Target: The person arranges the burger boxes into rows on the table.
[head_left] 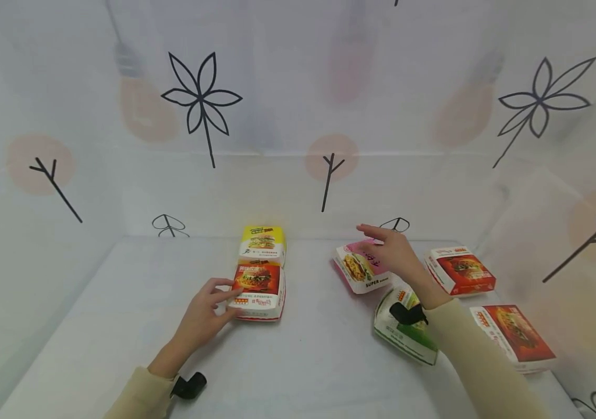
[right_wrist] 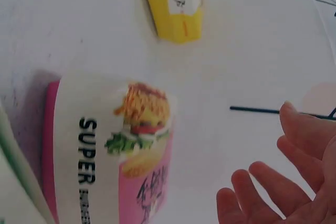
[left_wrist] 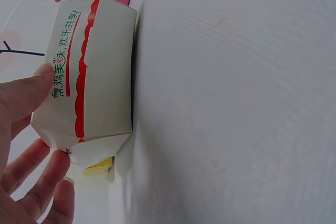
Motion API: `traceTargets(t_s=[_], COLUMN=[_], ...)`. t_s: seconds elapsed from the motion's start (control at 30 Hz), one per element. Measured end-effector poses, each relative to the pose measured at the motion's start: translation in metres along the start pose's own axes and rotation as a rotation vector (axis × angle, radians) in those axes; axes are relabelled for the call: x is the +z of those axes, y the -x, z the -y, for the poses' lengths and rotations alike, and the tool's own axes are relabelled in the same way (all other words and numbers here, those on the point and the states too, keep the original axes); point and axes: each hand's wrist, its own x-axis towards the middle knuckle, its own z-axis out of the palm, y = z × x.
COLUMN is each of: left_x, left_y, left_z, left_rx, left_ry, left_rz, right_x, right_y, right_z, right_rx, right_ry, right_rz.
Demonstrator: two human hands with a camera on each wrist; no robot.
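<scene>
My left hand (head_left: 205,314) lies at the left side of a red and white burger box (head_left: 257,294). In the left wrist view its thumb (left_wrist: 29,93) touches the printed front of that box, and the other fingers lie loosely at the corner. Directly behind stands a yellow and white burger box (head_left: 263,240). Over the pink and white burger box (head_left: 357,270), my right hand (head_left: 389,251) hovers with fingers spread and nothing in them. The right wrist view shows the pink box (right_wrist: 113,150) apart from the fingers.
A green and white burger box (head_left: 408,337) lies partly beneath the right forearm. Further right are two more red and white boxes, one at the back (head_left: 460,270) and one nearer (head_left: 515,337). A patterned white cloth wall (head_left: 272,192) rises behind the table.
</scene>
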Motion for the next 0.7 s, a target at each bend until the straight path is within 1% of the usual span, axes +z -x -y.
traceTargets(t_s=[0.13,0.27,0.43,0.47,0.57,0.7], left_x=[0.001,0.002,0.002,0.002,0.002,0.001], left_y=[-0.001,0.000,0.000,0.000,0.000,0.000], left_z=[0.000,0.001,0.002,0.001,0.001,-0.001], left_rx=[-0.004,-0.010,-0.010,-0.010,-0.011,-0.014], left_ry=[-0.007,-0.007,-0.007,-0.008,-0.017,-0.018], left_rz=[-0.003,-0.004,-0.005,-0.004,-0.001,0.002], right_x=[-0.016,-0.026,-0.029,-0.028,-0.027,-0.023], right_y=[-0.003,-0.007,-0.009,-0.009,-0.010,-0.011], right_z=[-0.015,-0.031,-0.046,-0.048,-0.052,-0.053], right_rx=[0.010,0.068,0.178,0.190,0.212,0.213], right_ry=[0.036,0.003,-0.056,-0.057,-0.054,-0.039], right_rz=[0.020,0.074,0.156,0.172,0.209,0.238])
